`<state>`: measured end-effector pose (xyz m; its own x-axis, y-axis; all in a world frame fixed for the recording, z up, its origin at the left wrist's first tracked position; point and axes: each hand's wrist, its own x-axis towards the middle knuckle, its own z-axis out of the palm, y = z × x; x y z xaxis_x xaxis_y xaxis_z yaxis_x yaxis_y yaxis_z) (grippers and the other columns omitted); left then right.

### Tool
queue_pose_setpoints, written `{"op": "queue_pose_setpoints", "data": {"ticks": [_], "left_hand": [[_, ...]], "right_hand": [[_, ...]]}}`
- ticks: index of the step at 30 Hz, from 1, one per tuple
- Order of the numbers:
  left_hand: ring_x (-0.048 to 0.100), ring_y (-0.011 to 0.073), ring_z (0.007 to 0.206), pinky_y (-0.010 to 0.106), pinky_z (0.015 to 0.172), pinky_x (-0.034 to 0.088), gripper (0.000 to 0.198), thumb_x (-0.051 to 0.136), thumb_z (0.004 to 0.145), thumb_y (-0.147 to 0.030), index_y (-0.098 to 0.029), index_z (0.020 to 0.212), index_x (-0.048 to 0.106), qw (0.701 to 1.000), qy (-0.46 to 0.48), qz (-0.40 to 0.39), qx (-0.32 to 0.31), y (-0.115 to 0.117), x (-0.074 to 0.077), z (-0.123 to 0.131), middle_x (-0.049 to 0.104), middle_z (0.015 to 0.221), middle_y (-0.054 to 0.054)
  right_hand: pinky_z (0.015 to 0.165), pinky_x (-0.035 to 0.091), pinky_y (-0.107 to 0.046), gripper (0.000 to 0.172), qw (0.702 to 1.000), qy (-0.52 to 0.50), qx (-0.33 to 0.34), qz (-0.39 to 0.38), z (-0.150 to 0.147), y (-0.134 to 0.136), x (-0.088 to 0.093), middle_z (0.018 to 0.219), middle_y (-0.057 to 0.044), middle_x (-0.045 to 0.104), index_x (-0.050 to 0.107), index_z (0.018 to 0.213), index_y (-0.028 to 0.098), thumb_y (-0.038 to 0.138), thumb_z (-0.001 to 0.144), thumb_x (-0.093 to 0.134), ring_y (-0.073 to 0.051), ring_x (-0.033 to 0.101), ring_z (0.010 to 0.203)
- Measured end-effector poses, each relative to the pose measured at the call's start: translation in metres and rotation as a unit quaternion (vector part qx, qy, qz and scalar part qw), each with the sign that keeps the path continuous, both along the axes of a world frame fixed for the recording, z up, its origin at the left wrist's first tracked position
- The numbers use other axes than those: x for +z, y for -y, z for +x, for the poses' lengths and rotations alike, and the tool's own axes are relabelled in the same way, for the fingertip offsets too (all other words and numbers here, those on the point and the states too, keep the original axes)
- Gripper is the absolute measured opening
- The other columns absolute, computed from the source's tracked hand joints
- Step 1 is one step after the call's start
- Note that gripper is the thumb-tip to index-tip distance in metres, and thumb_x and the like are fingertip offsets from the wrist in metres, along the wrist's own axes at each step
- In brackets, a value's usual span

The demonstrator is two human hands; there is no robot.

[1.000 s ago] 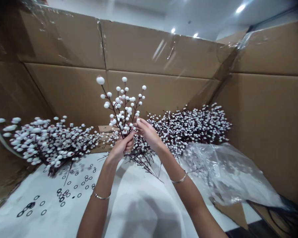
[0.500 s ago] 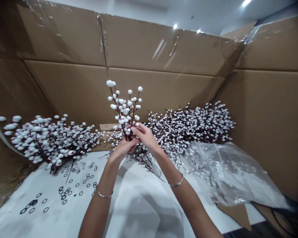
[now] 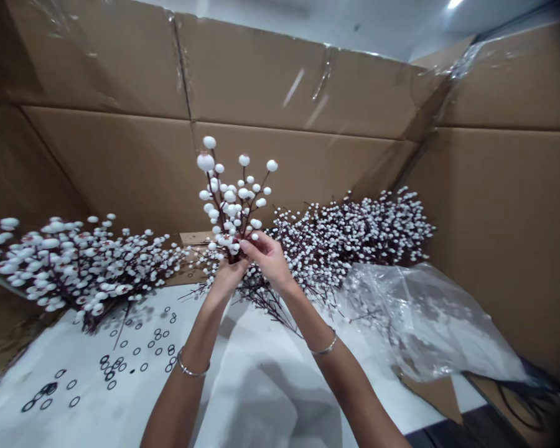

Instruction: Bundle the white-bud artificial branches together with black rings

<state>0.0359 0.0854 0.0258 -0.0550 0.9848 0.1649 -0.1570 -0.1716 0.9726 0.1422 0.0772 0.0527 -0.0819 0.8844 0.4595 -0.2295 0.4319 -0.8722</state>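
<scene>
"What have you got there?"

"A white berry spray [image 3: 231,205], held upright in front of me, its dark stems fanning up above my hands."

"How are your hands on it?"

"My left hand [image 3: 228,280] is curled closed around the stems, low down. My right hand [image 3: 268,258] is just beside it, nearly closed, its fingers [image 3: 249,244] pinching in at the stems below the berries."

"What's around you?"

"A left heap of berry branches [image 3: 74,267] and a right heap of berry branches [image 3: 354,236] lie just behind my hands. A crumpled clear plastic bag [image 3: 415,323] sits beyond my right arm. Small black rings [image 3: 121,361] are scattered on the white tabletop [image 3: 261,398] near my left forearm, and cardboard walls [image 3: 284,74] rise behind everything."
</scene>
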Motion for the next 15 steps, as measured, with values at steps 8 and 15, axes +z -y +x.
{"op": "queue_pose_setpoints", "data": {"ticks": [8, 15], "left_hand": [[0.012, 0.0031, 0.034, 0.020, 0.036, 0.008, 0.059, 0.075, 0.076, -0.047, -0.021, 0.054, 0.027, 0.982, 0.181, 0.016, -0.041, -0.001, 0.015, -0.012, 0.017, 0.041, -0.012], [0.013, 0.0032, 0.031, 0.017, 0.033, 0.012, 0.047, 0.064, 0.087, -0.050, -0.019, 0.061, 0.040, 0.974, 0.218, 0.041, -0.043, -0.005, 0.022, -0.036, 0.020, 0.040, -0.011]], "right_hand": [[0.081, 0.054, -0.030, 0.021, 0.979, 0.140, -0.142, 0.043, 0.116, -0.034, 0.081, 0.101, -0.003, 0.073, 0.069, 0.098, 0.024, 0.039, 0.087, 0.060, -0.014, 0.068, 0.087], [0.055, 0.051, -0.027, 0.007, 0.611, 0.699, -0.222, -0.298, 0.249, -0.085, 0.086, 0.068, -0.009, 0.069, 0.071, 0.076, 0.012, 0.019, 0.077, 0.067, -0.016, 0.063, 0.060]]}}
